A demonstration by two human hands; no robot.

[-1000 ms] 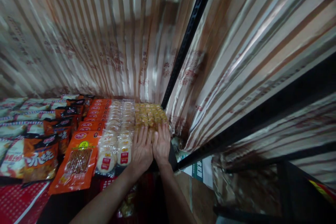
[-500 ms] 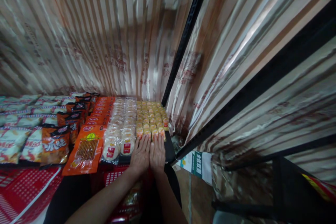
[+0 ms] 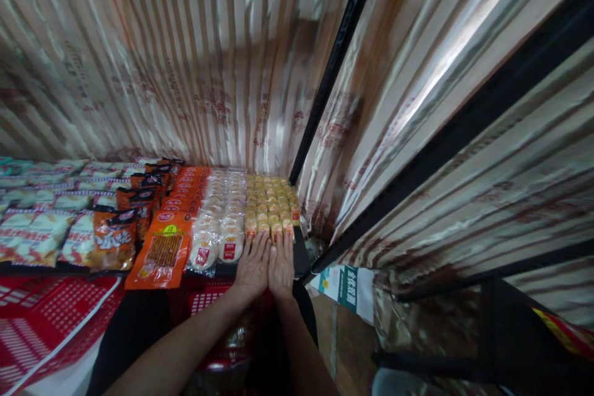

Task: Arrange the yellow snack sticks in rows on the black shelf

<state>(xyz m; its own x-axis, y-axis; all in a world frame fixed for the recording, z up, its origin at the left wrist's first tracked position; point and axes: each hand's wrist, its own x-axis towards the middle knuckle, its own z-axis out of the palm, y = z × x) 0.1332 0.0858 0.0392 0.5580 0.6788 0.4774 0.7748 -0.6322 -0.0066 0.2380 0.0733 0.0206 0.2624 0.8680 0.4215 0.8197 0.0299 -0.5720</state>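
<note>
1. Largest in our view is a striped sheet (image 3: 185, 74), falling in folds across the back and down the right side.
2. Against it we see a slanting black post (image 3: 334, 68) at the corner and a thicker black bar (image 3: 464, 117) crossing the right side.
3. Below, we look onto a black shelf (image 3: 301, 253) set with goods in rows; a red basket (image 3: 46, 309) sits under its front edge, at the left.
4. Along the shelf, from the left, we find white packets (image 3: 44, 232), orange-and-black bags (image 3: 114, 244), flat orange packets (image 3: 164, 253) and round pale snacks (image 3: 231, 241) in clear wrap.
5. Our left hand (image 3: 253, 269) is open, palm down, fingers stretched forward; our right hand (image 3: 281, 269) lies just beside it, equally flat and straight-fingered.
6. Smallest, we have the yellow packs (image 3: 266, 201), lined up at the shelf's right end beside the snacks; both hands' fingertips touch the front row.
</note>
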